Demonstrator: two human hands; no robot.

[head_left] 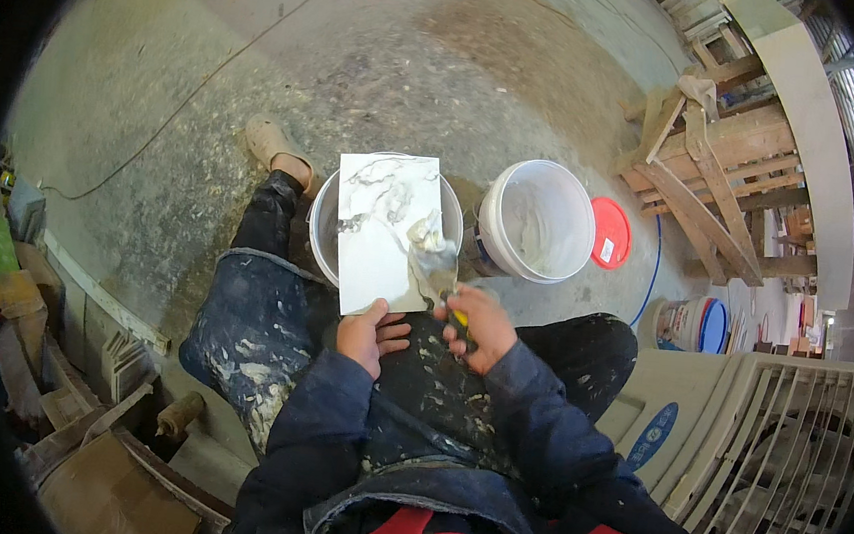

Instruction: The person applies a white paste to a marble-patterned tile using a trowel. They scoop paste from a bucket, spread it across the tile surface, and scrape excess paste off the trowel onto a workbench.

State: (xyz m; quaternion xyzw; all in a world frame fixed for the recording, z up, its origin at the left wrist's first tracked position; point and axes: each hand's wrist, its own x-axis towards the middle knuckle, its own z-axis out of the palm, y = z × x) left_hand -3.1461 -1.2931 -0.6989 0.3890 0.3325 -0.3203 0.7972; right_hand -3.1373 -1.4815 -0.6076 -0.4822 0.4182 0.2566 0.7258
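Observation:
A white rectangular board with grey smears lies across the top of a white bucket, hiding most of its inside. My left hand grips the board's near edge, its thumb against the edge. In my right hand is a putty knife with a black and yellow handle. Its blade, blurred, rests on or just over the board's right side. A lump of off-white putty sits by the blade. To the right, a second white bucket tilts toward me, pale paste coating its inside.
Red lids lie on the stained floor at right and far ahead. A wooden trestle stands at right, above a blue-lidded bucket. Near right is a grilled machine casing. Wood scraps crowd the left; a cable crosses the floor.

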